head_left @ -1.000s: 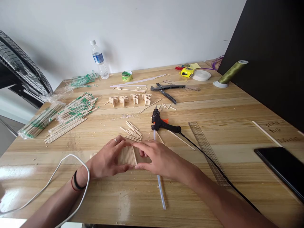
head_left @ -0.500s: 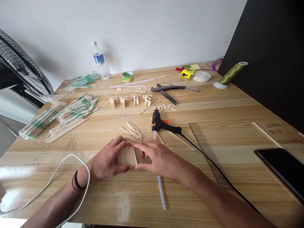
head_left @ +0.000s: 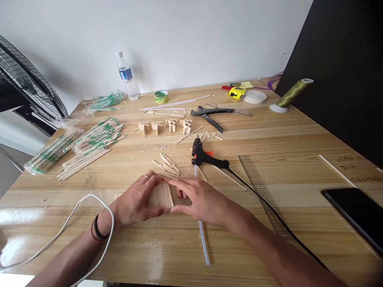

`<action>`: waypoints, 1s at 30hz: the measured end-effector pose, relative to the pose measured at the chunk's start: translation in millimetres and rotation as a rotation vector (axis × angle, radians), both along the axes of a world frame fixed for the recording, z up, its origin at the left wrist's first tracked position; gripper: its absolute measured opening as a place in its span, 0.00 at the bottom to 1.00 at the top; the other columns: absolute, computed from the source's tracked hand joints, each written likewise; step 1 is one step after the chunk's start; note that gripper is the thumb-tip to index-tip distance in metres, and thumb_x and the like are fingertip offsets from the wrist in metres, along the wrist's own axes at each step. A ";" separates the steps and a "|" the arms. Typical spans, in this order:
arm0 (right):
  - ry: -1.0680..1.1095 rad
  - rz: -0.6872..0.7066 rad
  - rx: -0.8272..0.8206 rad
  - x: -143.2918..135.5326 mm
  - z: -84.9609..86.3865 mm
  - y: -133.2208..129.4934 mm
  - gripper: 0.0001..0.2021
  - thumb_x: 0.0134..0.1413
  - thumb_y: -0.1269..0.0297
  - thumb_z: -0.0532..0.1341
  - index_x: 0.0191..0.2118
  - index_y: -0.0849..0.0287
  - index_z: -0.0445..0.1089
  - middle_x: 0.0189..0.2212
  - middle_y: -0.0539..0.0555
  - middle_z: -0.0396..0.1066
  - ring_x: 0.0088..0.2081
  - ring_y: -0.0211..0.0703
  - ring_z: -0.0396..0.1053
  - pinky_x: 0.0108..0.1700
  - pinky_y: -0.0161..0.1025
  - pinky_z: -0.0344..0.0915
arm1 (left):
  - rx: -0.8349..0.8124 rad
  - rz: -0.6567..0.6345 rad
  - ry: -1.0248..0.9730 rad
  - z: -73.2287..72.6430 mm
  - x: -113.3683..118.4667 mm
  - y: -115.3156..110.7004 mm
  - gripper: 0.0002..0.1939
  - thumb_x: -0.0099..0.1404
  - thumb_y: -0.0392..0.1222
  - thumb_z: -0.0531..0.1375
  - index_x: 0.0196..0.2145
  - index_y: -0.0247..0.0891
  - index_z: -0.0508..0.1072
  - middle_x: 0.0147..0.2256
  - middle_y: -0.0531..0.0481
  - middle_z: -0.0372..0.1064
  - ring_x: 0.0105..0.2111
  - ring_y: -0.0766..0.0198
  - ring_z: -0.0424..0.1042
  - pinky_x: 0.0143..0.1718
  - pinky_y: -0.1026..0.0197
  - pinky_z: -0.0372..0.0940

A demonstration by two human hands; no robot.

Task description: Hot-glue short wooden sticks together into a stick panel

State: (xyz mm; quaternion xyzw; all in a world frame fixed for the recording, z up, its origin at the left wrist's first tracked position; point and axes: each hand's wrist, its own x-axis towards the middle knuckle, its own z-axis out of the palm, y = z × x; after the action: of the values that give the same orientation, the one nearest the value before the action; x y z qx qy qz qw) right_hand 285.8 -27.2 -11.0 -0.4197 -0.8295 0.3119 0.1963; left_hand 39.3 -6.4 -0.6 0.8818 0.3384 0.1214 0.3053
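Note:
A panel of short wooden sticks laid side by side (head_left: 160,196) rests low on the table between my hands. My left hand (head_left: 141,198) curves around its left part, thumb at the near edge and fingers at the far edge. At the panel's right end, my right hand (head_left: 196,198) pinches, index finger at the far corner and thumb at the near corner. Loose cut sticks (head_left: 169,166) lie just beyond my fingers. A black glue gun (head_left: 209,155) lies behind my right hand, its clear glue stick (head_left: 204,243) reaching under my right wrist.
Small stick assemblies (head_left: 172,125) stand farther back, beside a black cutter (head_left: 209,113). Bundles of wrapped sticks (head_left: 98,135) lie left, near a fan (head_left: 26,79) and a bottle (head_left: 127,77). A clear ruler (head_left: 260,191), the gun's cord (head_left: 275,215) and a phone (head_left: 356,217) occupy the right.

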 end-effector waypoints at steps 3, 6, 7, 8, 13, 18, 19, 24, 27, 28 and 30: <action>-0.013 0.001 -0.004 -0.3 -0.4 0.3 0.34 0.53 0.63 0.76 0.64 0.58 0.69 0.35 0.53 0.76 0.39 0.48 0.74 0.44 0.44 0.71 | -0.003 0.004 -0.006 0.3 0.2 -0.2 0.30 0.67 0.48 0.68 0.61 0.41 0.63 0.53 0.41 0.67 0.52 0.48 0.70 0.55 0.44 0.69; -0.007 0.010 -0.006 -0.2 -0.8 0.6 0.35 0.52 0.62 0.77 0.64 0.57 0.68 0.35 0.52 0.76 0.40 0.49 0.74 0.45 0.44 0.71 | 0.005 0.000 -0.006 1.0 0.8 0.1 0.28 0.67 0.48 0.67 0.60 0.41 0.65 0.52 0.41 0.67 0.51 0.48 0.71 0.54 0.44 0.70; -0.003 0.012 -0.004 -0.2 -0.6 0.7 0.35 0.52 0.62 0.77 0.65 0.56 0.68 0.35 0.51 0.76 0.40 0.48 0.74 0.45 0.44 0.71 | 0.007 0.001 -0.007 1.3 1.0 0.2 0.28 0.67 0.48 0.67 0.60 0.41 0.65 0.52 0.41 0.68 0.51 0.48 0.71 0.54 0.45 0.70; -0.001 0.013 0.000 -0.1 -0.3 0.6 0.36 0.52 0.63 0.77 0.65 0.56 0.67 0.34 0.51 0.76 0.40 0.48 0.74 0.45 0.44 0.71 | 0.008 0.001 -0.009 1.4 1.1 0.3 0.28 0.67 0.48 0.67 0.60 0.41 0.65 0.52 0.41 0.68 0.51 0.49 0.71 0.54 0.45 0.70; -0.006 0.011 -0.011 -0.8 2.8 0.4 0.37 0.52 0.64 0.77 0.66 0.55 0.66 0.34 0.50 0.75 0.37 0.46 0.73 0.42 0.42 0.70 | 0.015 0.000 -0.016 0.2 0.8 0.4 0.29 0.66 0.48 0.68 0.60 0.41 0.65 0.52 0.41 0.67 0.51 0.48 0.71 0.54 0.45 0.70; 0.004 0.014 -0.021 -0.9 2.4 0.7 0.36 0.53 0.65 0.76 0.66 0.55 0.67 0.34 0.50 0.74 0.36 0.44 0.72 0.40 0.40 0.69 | 0.016 0.004 -0.020 -1.3 0.8 -0.4 0.31 0.65 0.46 0.69 0.62 0.41 0.64 0.53 0.40 0.65 0.52 0.49 0.70 0.55 0.44 0.70; 0.006 0.012 -0.020 -0.8 1.8 0.6 0.36 0.53 0.66 0.76 0.66 0.56 0.67 0.34 0.50 0.74 0.36 0.44 0.72 0.40 0.40 0.69 | 0.012 0.011 -0.025 -1.4 1.1 -0.7 0.31 0.65 0.46 0.69 0.62 0.42 0.64 0.53 0.41 0.65 0.52 0.49 0.70 0.55 0.44 0.71; 0.032 -0.005 -0.020 -0.7 -1.5 -0.1 0.36 0.52 0.66 0.76 0.65 0.57 0.68 0.33 0.50 0.74 0.35 0.43 0.71 0.39 0.39 0.69 | 0.004 0.046 -0.059 -1.0 3.5 -2.1 0.33 0.61 0.45 0.71 0.60 0.43 0.66 0.53 0.42 0.66 0.51 0.49 0.71 0.54 0.45 0.72; 0.092 -0.010 -0.021 -0.3 -2.7 -0.8 0.36 0.51 0.65 0.77 0.66 0.55 0.67 0.34 0.49 0.74 0.35 0.42 0.71 0.39 0.38 0.69 | 0.019 0.063 -0.086 -0.3 4.4 -4.0 0.32 0.60 0.44 0.72 0.59 0.43 0.66 0.52 0.43 0.65 0.51 0.49 0.71 0.54 0.47 0.72; 0.119 -0.014 -0.025 0.0 -2.9 -1.1 0.36 0.51 0.65 0.77 0.66 0.54 0.67 0.34 0.48 0.74 0.35 0.42 0.71 0.39 0.38 0.69 | 0.031 0.071 -0.098 0.1 4.6 -4.9 0.32 0.61 0.44 0.72 0.59 0.43 0.65 0.52 0.43 0.65 0.51 0.50 0.70 0.53 0.47 0.72; 0.173 -0.030 -0.036 0.6 -3.0 -1.8 0.36 0.52 0.65 0.77 0.65 0.54 0.67 0.34 0.48 0.73 0.35 0.41 0.72 0.39 0.38 0.69 | 0.060 0.090 -0.125 0.8 4.9 -7.1 0.33 0.61 0.45 0.71 0.60 0.43 0.64 0.52 0.43 0.64 0.51 0.50 0.70 0.52 0.49 0.72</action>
State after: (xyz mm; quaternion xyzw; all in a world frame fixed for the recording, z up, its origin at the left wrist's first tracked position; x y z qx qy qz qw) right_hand 286.4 -29.0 -14.0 -0.4070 -0.7974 0.3590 0.2640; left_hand 44.2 -13.5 0.3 0.8651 0.3541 0.2000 0.2936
